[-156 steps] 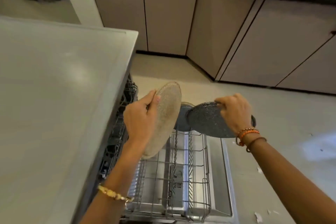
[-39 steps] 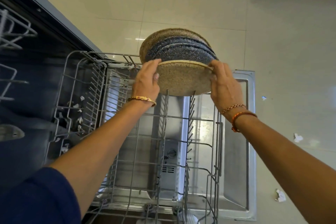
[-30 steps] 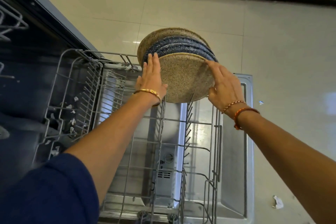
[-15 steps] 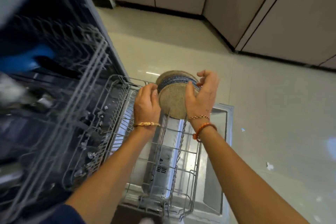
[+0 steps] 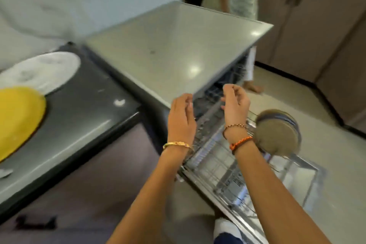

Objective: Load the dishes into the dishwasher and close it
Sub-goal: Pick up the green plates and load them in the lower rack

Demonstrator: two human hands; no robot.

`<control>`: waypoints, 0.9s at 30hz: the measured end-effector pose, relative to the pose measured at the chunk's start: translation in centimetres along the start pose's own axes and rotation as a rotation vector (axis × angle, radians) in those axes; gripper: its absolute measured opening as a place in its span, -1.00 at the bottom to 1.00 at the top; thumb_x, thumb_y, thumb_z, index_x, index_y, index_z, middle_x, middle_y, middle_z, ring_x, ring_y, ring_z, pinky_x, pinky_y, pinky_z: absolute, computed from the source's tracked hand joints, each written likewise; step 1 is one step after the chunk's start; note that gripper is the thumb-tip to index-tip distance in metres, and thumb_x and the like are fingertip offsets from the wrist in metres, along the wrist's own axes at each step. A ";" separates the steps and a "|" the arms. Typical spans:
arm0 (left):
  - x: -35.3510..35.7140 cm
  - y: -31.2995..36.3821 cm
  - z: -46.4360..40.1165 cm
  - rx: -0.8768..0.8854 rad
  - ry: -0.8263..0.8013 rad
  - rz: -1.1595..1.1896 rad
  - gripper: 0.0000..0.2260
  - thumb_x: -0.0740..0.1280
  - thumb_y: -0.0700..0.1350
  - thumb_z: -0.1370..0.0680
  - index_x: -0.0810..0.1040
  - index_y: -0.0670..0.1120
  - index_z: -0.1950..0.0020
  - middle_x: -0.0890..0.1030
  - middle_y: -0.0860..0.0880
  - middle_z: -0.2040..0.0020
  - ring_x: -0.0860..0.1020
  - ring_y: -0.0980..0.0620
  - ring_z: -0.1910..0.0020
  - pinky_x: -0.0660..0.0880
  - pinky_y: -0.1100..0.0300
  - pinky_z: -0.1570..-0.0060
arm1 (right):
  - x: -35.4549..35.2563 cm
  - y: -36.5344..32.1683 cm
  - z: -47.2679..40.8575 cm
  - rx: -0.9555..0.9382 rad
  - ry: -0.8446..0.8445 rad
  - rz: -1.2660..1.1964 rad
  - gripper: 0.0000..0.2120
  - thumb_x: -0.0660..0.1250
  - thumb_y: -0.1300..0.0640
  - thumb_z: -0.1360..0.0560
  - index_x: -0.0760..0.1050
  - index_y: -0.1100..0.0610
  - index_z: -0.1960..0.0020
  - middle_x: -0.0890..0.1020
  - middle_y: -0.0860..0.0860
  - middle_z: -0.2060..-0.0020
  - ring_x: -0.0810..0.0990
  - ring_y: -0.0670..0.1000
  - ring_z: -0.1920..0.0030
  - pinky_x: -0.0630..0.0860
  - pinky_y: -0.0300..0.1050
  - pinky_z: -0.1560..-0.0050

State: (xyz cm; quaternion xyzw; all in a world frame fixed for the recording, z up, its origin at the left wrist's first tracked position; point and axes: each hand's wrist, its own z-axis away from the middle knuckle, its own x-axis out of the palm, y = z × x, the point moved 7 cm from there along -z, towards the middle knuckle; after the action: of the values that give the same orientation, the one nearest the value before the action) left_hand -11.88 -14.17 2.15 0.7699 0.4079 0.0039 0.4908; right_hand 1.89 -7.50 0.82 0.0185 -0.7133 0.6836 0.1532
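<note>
The stack of plates [image 5: 277, 134] stands on edge in the far end of the pulled-out lower rack [image 5: 233, 166], flat faces toward the camera, a speckled tan plate in front and darker blue ones behind it. The rack rides over the lowered dishwasher door [image 5: 303, 180], and most of its tines nearer the camera look empty, though blur hides detail.

Both hands hang in the air above the rack's inner end, touching nothing. The right hand [image 5: 235, 103] is just left of the racked plates; its grip is loose, fingers curled lightly around no object. The left hand [image 5: 182, 117] sits further left, near the corner of the dishwasher's grey top [image 5: 178, 49], with relaxed, slightly bent fingers and an empty grip as well.

What the next move likely turns on lies the other way: a yellow plate [image 5: 17, 121] and a white plate [image 5: 41, 71] lie flat on the dark table [image 5: 83, 109], well apart from both hands and to their left. The left hand is the nearer one, so I judge it the natural hand to fetch them; the plates would need tipping from flat to upright before going between the tines.

Beyond the dishwasher another person's legs [image 5: 249, 65] show, beside brown cabinets [image 5: 316, 25].
</note>
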 end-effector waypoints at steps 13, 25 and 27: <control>-34.3 -11.0 7.8 -0.747 0.964 0.114 -0.69 0.16 -0.13 -0.61 0.38 -0.23 -0.31 0.48 -0.11 -0.20 0.44 -0.03 -0.19 0.31 0.26 -0.04 | 29.8 4.0 23.0 0.793 -0.773 -0.097 -0.84 0.22 0.07 -0.53 0.43 0.11 0.19 0.50 0.00 0.26 0.50 -0.05 0.26 0.43 -0.19 0.28; -51.8 -19.2 15.6 -1.021 1.749 0.067 -0.65 0.13 -0.16 -0.59 0.38 -0.35 -0.28 0.44 -0.29 -0.28 0.42 -0.21 -0.22 0.31 0.09 -0.17 | 45.5 9.0 38.4 0.952 -1.492 0.181 -0.59 0.21 0.11 -0.54 0.32 0.25 -0.34 0.39 0.17 -0.32 0.34 0.15 -0.35 0.32 -0.04 -0.26; -53.6 -20.1 17.1 -1.098 1.715 0.056 -0.68 0.07 -0.20 -0.61 0.39 -0.36 -0.25 0.45 -0.32 -0.24 0.41 -0.23 -0.23 0.27 0.14 -0.10 | 48.2 9.5 39.9 0.682 -1.596 0.278 -0.57 0.28 0.20 -0.51 0.33 0.32 -0.33 0.39 0.16 -0.33 0.33 0.14 -0.36 0.29 -0.06 -0.29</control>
State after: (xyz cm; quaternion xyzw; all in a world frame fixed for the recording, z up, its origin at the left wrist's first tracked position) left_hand -53.28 -57.17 -0.82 0.1856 0.5460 0.7524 0.3184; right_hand -53.94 -37.26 2.58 0.4486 -0.3604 0.6550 -0.4897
